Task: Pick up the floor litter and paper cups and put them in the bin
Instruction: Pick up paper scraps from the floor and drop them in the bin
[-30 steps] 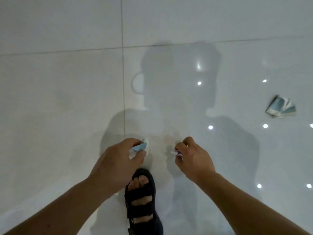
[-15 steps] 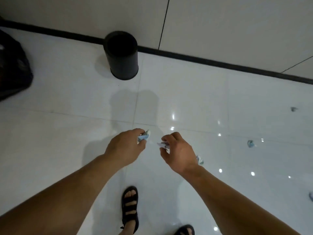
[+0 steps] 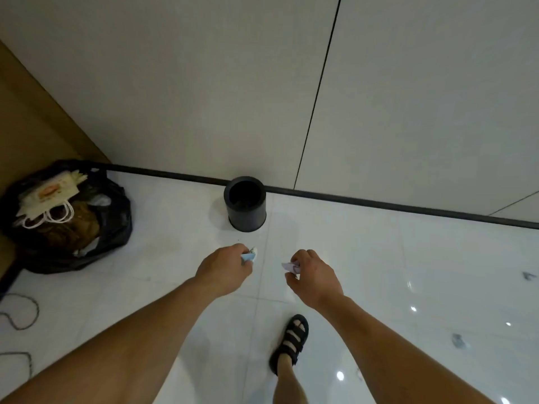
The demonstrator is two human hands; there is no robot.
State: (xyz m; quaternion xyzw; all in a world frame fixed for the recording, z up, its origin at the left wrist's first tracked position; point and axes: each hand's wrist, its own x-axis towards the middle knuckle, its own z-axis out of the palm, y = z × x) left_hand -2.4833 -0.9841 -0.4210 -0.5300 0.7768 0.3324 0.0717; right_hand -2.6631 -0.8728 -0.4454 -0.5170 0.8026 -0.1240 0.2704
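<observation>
A round black bin (image 3: 245,217) stands on the white tiled floor against the wall's dark skirting, its mouth open. My left hand (image 3: 222,268) grips a crumpled blue-and-white scrap of paper (image 3: 250,255) just short of the bin, a little to its front. My right hand (image 3: 313,277) pinches a small whitish paper scrap (image 3: 290,267) at the same height, to the right of the left hand. Two more small dark scraps lie on the floor at the right, a far scrap (image 3: 528,275) and a nearer scrap (image 3: 458,340).
A full black rubbish bag (image 3: 115,221) with paper carrier bags in it sits in the left corner. A thin cable (image 3: 26,314) loops on the floor at the far left. My sandalled foot (image 3: 291,339) is on the tiles below my right hand.
The view has tilted up from the floor toward the wall, bringing the bin and the black bag into sight. Both hands have kept their scraps and are now nearer the bin.
</observation>
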